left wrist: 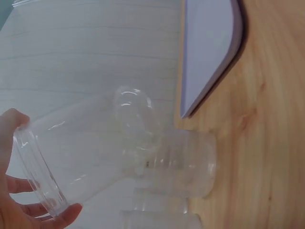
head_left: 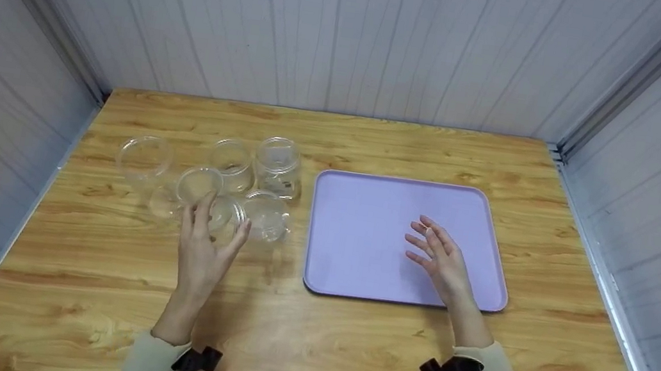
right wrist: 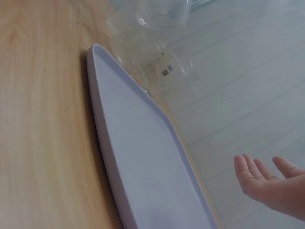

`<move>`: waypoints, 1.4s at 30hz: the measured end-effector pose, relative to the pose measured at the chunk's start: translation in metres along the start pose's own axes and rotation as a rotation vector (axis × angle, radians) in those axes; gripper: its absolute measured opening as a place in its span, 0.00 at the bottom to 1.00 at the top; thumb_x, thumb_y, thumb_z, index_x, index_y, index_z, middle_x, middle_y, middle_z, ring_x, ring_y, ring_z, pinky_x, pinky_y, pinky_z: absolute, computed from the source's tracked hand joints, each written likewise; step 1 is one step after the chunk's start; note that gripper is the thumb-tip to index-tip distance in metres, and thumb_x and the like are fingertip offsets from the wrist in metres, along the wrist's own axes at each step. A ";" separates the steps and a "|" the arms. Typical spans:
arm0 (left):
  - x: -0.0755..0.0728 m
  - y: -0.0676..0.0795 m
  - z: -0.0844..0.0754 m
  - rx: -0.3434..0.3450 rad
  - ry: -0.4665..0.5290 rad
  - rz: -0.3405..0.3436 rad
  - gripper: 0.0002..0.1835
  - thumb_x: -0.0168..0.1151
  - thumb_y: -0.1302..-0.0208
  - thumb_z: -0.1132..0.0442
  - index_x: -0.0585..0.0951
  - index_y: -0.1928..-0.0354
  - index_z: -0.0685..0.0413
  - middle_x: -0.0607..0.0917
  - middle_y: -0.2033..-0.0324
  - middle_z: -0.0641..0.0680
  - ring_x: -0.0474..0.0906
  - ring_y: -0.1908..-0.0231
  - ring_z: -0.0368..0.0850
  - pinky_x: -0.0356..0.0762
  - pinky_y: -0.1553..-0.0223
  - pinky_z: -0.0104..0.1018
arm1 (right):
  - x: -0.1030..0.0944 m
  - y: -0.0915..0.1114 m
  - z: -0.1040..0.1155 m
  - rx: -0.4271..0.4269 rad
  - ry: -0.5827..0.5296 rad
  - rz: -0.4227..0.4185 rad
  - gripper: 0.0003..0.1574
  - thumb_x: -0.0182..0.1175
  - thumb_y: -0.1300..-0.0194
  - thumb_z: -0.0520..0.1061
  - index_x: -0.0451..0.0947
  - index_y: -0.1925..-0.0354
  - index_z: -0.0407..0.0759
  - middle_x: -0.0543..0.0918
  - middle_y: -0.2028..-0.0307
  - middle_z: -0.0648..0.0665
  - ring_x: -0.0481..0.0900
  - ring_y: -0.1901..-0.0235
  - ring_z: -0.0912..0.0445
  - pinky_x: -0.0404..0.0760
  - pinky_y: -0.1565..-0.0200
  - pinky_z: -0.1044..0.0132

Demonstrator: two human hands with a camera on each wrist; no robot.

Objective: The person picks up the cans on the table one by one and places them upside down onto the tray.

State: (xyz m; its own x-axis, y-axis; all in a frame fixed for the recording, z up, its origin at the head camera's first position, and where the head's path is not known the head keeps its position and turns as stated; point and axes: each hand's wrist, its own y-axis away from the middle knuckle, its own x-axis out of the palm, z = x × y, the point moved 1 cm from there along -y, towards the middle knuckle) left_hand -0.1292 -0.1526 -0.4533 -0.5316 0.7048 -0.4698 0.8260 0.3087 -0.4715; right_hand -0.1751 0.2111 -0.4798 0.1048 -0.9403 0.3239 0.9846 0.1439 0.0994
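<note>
My left hand (head_left: 205,255) grips a clear plastic jar (left wrist: 86,148) near its rim, thumb on one side and fingers on the other. In the left wrist view the jar is tilted, its base pointing away from the hand. Other clear jars stand close around it: one with a printed label (head_left: 278,168) behind, another (head_left: 232,165) beside that, and one (head_left: 266,218) to the right. My right hand (head_left: 442,263) hovers over the lilac tray (head_left: 375,237), fingers spread and slightly bent, holding nothing.
Another clear jar (head_left: 144,159) stands at the far left of the group. All of it is on a wood-grain table (head_left: 333,348), with a pale panel wall (head_left: 352,33) behind and a side wall at each end.
</note>
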 end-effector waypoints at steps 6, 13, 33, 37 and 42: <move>0.010 0.008 0.000 -0.018 0.129 0.035 0.34 0.66 0.49 0.58 0.66 0.40 0.60 0.69 0.53 0.62 0.68 0.58 0.52 0.75 0.71 0.46 | 0.003 0.001 -0.003 0.029 -0.016 0.045 0.29 0.43 0.30 0.46 0.55 0.36 0.34 0.66 0.43 0.36 0.63 0.43 0.40 0.71 0.49 0.53; 0.023 0.014 -0.004 -0.074 0.251 0.090 0.33 0.65 0.47 0.60 0.66 0.41 0.63 0.69 0.52 0.63 0.68 0.57 0.53 0.77 0.69 0.46 | 0.009 0.001 -0.007 0.037 -0.094 0.113 0.28 0.41 0.30 0.42 0.53 0.35 0.33 0.60 0.40 0.30 0.61 0.42 0.38 0.70 0.49 0.50; 0.056 0.022 -0.017 -0.096 0.376 0.150 0.28 0.62 0.45 0.64 0.67 0.42 0.61 0.71 0.54 0.63 0.72 0.60 0.55 0.75 0.66 0.47 | 0.017 0.001 -0.014 -0.025 -0.045 0.401 0.38 0.44 0.33 0.40 0.39 0.31 0.38 0.43 0.34 0.29 0.48 0.37 0.35 0.55 0.44 0.38; 0.063 0.025 -0.019 -0.070 0.399 0.156 0.28 0.62 0.46 0.66 0.67 0.43 0.64 0.71 0.54 0.65 0.71 0.59 0.58 0.74 0.63 0.51 | 0.019 0.001 -0.015 -0.018 -0.017 0.424 0.38 0.44 0.34 0.39 0.40 0.31 0.40 0.43 0.34 0.30 0.51 0.37 0.38 0.55 0.44 0.38; 0.072 0.031 -0.022 -0.114 0.408 0.201 0.27 0.61 0.44 0.63 0.67 0.42 0.59 0.72 0.54 0.60 0.71 0.59 0.54 0.75 0.67 0.47 | 0.021 -0.001 -0.018 -0.011 -0.015 0.439 0.43 0.51 0.35 0.43 0.40 0.30 0.43 0.43 0.33 0.32 0.49 0.37 0.37 0.51 0.44 0.36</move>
State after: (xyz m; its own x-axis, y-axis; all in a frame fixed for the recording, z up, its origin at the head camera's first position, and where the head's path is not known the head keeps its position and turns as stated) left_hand -0.1381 -0.0786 -0.4851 -0.2607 0.9443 -0.2009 0.9325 0.1924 -0.3058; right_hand -0.1711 0.1862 -0.4898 0.5114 -0.7863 0.3467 0.8487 0.5253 -0.0606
